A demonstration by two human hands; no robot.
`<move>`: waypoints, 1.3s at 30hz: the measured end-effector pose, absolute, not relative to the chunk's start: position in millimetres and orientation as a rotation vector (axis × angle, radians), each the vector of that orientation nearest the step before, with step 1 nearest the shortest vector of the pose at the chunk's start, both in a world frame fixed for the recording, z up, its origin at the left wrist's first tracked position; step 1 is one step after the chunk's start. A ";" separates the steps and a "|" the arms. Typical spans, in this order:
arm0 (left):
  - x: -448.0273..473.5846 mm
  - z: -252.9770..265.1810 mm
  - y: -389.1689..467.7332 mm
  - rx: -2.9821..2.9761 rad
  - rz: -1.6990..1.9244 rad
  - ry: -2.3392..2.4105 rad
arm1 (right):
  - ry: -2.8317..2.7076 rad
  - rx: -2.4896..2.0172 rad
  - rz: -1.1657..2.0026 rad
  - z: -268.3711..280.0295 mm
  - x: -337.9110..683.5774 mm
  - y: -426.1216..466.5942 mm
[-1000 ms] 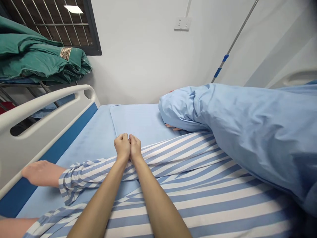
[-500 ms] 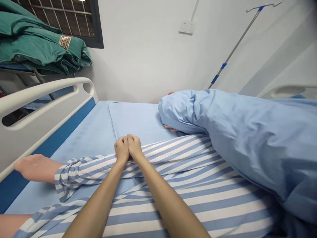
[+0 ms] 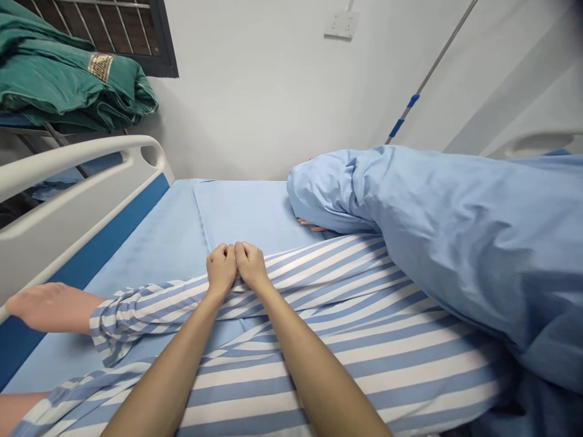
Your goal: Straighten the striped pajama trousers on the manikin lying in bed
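Side by side, my left hand point(image 3: 221, 267) and my right hand point(image 3: 249, 266) are closed over the lower part of the farther leg point(image 3: 173, 298) of a figure lying on a bed. The leg is in blue-and-white striped trousers, and its bare foot point(image 3: 52, 306) points left. My fingers curl down at the leg's far edge, their tips hidden; the thumb sides of my hands almost touch. The nearer striped leg point(image 3: 255, 382) passes beneath my forearms. A light blue quilt point(image 3: 437, 224) covers the figure's upper part, with some fingers point(image 3: 312, 225) showing under its edge.
A white and blue bed end board point(image 3: 104, 200) stands at the left. Behind it, folded green cloth point(image 3: 68, 85) lies on a rack beneath a barred window. The blue sheet point(image 3: 246, 209) reaches the wall, where a socket point(image 3: 341, 24) and a metal pole point(image 3: 428, 73) are seen.
The view has tilted down and shifted slightly. My hands stay on the same leg, drawn a little apart, with a small gap between the knuckles.
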State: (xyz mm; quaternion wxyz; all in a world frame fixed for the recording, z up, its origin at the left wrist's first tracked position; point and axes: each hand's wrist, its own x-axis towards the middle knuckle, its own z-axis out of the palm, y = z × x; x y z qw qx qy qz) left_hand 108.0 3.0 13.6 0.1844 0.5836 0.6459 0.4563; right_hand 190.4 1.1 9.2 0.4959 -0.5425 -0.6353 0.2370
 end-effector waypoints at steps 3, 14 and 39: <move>109.5 14.5 2.3 1.675 1.264 1.810 | -1.496 -1.288 0.603 8.9 192.3 2.5; 141.1 40.4 23.3 1.300 1.492 1.596 | -1.187 -1.072 0.892 17.4 200.6 7.7; 159.3 15.3 5.2 1.650 1.219 1.863 | -1.617 -1.484 0.451 33.2 242.8 8.4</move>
